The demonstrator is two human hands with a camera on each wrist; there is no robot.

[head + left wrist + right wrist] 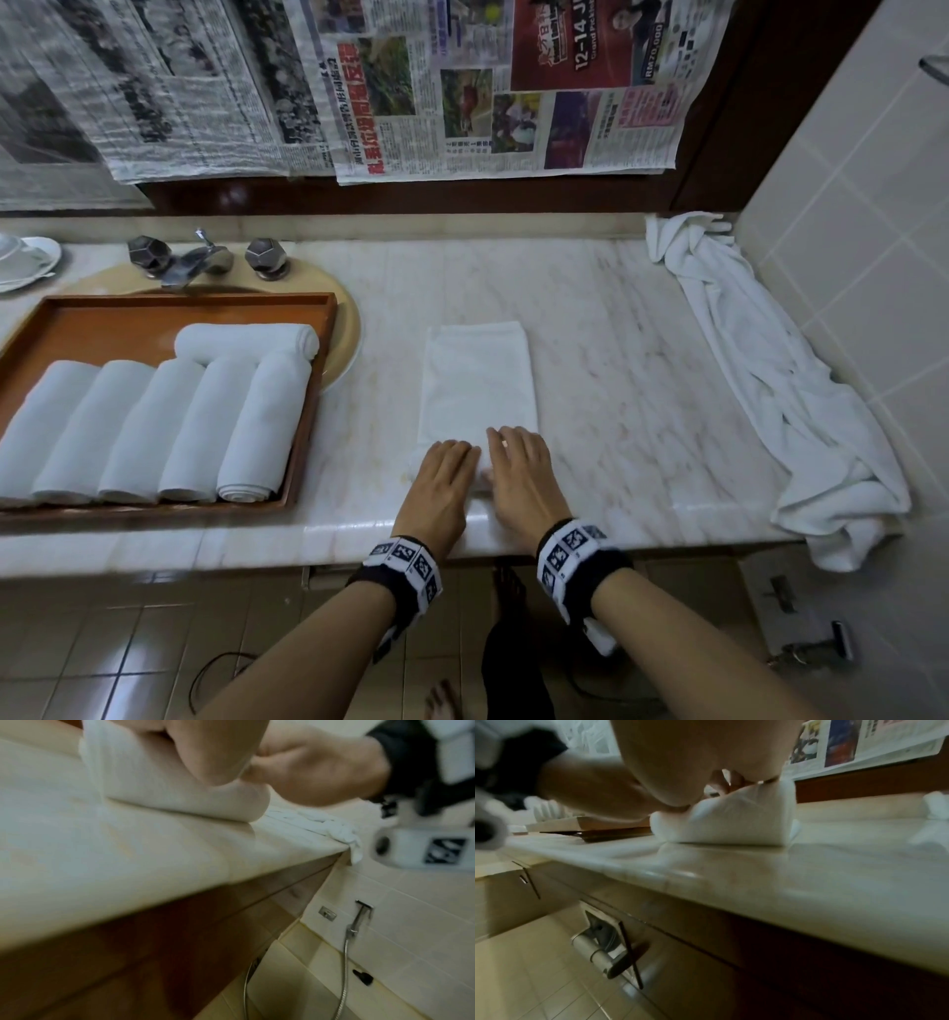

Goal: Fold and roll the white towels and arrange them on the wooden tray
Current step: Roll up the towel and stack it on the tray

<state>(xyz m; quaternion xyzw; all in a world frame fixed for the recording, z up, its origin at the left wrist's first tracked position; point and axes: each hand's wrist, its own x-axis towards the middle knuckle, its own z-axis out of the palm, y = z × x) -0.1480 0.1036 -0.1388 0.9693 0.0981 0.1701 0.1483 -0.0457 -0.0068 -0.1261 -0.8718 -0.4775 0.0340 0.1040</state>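
Observation:
A white towel (477, 380), folded into a long strip, lies on the marble counter (642, 360) with its near end turned into a small roll (731, 821). My left hand (454, 457) and right hand (513, 447) sit side by side on that roll. Their fingers curve over it and the thumbs tuck behind. The left wrist view shows the roll (167, 787) under my left palm (205, 750). At the left stands the wooden tray (179, 300), which holds several rolled white towels (154, 426), one of them laid crosswise behind the row.
A loose white towel (760, 370) is heaped along the counter's right side by the tiled wall and hangs over the front edge. The tray sits partly over a sink (346, 334) with a metal faucet (190, 262). A white dish (25, 262) stands at the far left.

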